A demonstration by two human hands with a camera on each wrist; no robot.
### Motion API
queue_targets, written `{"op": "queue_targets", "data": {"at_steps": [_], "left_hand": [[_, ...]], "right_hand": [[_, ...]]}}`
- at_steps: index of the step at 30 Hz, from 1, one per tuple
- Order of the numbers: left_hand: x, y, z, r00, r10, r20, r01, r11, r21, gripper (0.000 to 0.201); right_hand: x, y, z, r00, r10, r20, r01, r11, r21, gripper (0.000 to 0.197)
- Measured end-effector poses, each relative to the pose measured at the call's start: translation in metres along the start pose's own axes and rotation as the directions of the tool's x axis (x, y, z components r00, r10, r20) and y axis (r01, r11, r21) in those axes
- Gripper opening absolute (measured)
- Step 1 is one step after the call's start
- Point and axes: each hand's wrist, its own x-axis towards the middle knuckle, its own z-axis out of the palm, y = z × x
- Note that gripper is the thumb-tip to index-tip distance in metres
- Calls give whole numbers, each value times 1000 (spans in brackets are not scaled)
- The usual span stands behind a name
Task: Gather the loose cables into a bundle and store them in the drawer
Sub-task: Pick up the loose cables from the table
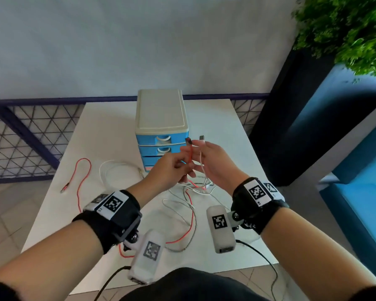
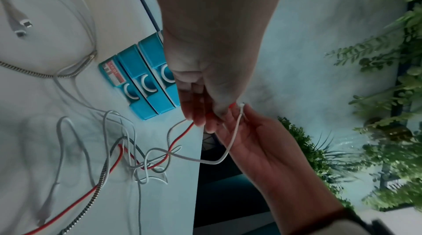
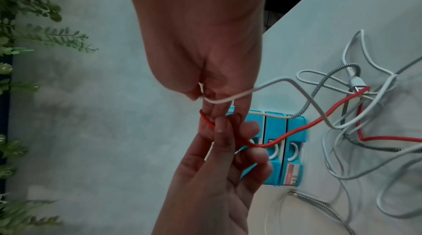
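My left hand (image 1: 178, 165) and right hand (image 1: 195, 154) meet in the air just in front of the blue drawer unit (image 1: 161, 118), whose drawers are all shut. The left hand (image 3: 224, 137) pinches a red cable (image 1: 191, 155) close to its dark plug. The right hand (image 3: 200, 94) pinches a thin white cable (image 3: 228, 99), and its plug stands up above the fingers. Both cables hang down into a tangle of white, red and braided cables (image 1: 195, 189) on the table. The red cable (image 2: 182, 134) runs from the left hand's fingers (image 2: 198, 110) to that tangle.
The white table (image 1: 109, 131) also carries a white cable coil (image 1: 111, 170) and a red loop (image 1: 83, 177) at the left. A mesh fence (image 1: 20, 137) lies behind; a dark planter (image 1: 291, 116) with a green plant (image 1: 345, 29) stands right.
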Motion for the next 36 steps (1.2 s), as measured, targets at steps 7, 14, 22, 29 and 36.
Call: {"op": "queue_targets", "data": {"at_steps": [7, 14, 22, 29, 36], "left_hand": [[-16, 1, -9, 996, 69, 53, -80, 966, 244, 26], [-11, -13, -35, 936, 140, -324, -62, 969, 239, 13], [10, -23, -36, 986, 67, -156, -57, 996, 67, 14], [1, -38, -75, 941, -143, -307, 67, 967, -245, 11], [6, 14, -51, 977, 54, -206, -72, 994, -82, 5]], "right_hand": [[4, 11, 10, 998, -34, 46, 41, 985, -167, 36], [7, 2, 5, 995, 80, 51, -77, 995, -61, 19], [6, -3, 8, 980, 184, 79, -155, 946, -286, 18], [6, -11, -22, 997, 52, -62, -73, 905, -420, 31], [9, -11, 12, 988, -110, 109, 146, 897, -418, 30]]}}
